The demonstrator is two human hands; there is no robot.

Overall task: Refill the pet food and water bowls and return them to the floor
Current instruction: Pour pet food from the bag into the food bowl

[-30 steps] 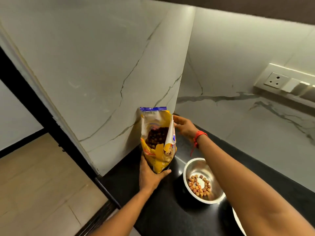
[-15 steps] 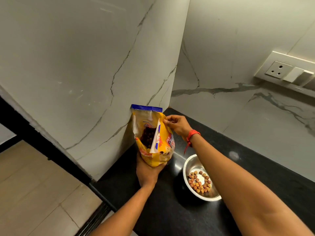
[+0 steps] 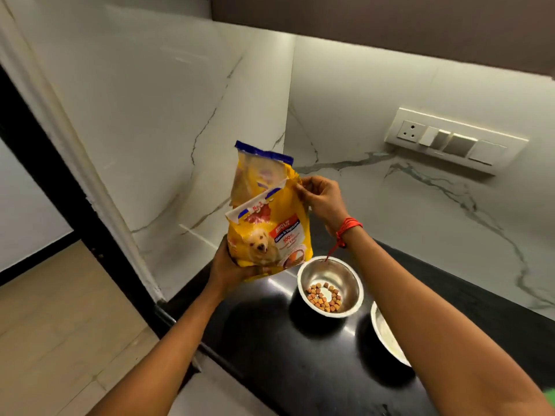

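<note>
A yellow pet food bag (image 3: 267, 223) with a dog picture and a torn-open top is held upright above the black counter (image 3: 270, 340). My left hand (image 3: 231, 265) grips its bottom. My right hand (image 3: 322, 199) pinches the upper right edge of the bag. A steel food bowl (image 3: 345, 274) stands on the counter just right of the bag, with a small layer of brown kibble (image 3: 324, 297) in it. A second steel bowl (image 3: 381, 331) shows partly behind my right forearm; its contents are hidden.
White marble walls (image 3: 180, 115) close the corner behind and left of the bag. A socket and switch panel (image 3: 453, 139) is mounted on the back wall at right. The counter edge drops at left to a tiled floor (image 3: 60, 340).
The bag has been lifted off the counter and turned, so its printed front now faces me instead of its open mouth. Both hands stayed on it.
</note>
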